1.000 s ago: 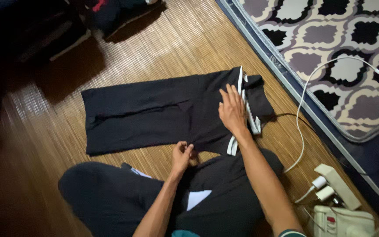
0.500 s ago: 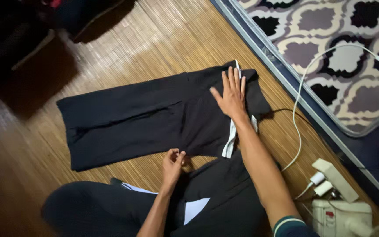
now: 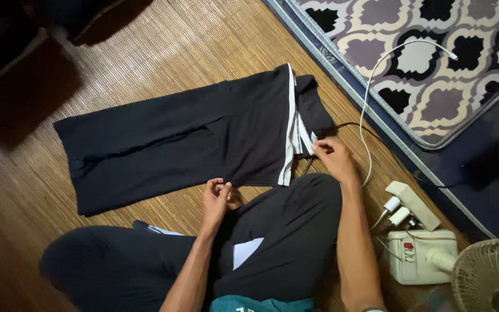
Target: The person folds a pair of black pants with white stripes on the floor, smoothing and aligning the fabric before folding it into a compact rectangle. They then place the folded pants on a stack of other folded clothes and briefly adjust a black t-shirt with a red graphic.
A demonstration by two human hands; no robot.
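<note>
Dark trousers [image 3: 168, 147] lie flat on the woven floor mat [image 3: 192, 52], both hands pinching their near edge.

My left hand [image 3: 216, 196] nips the hem at 6 o'clock; my right hand [image 3: 333, 157] pinches the white-striped waistband [image 3: 290, 136] at 3 o'clock. I judge the cloth soft, light and limp, apt to sag and crease, so it is best taken by waistband and hems. The mat looks ridged and grippy. Patterned mattress [image 3: 434, 52] at 1 o'clock with a white cable [image 3: 371, 75]; power strip [image 3: 414, 205] and fan [image 3: 489, 274] at 4 o'clock. Lighting is dim.
</note>
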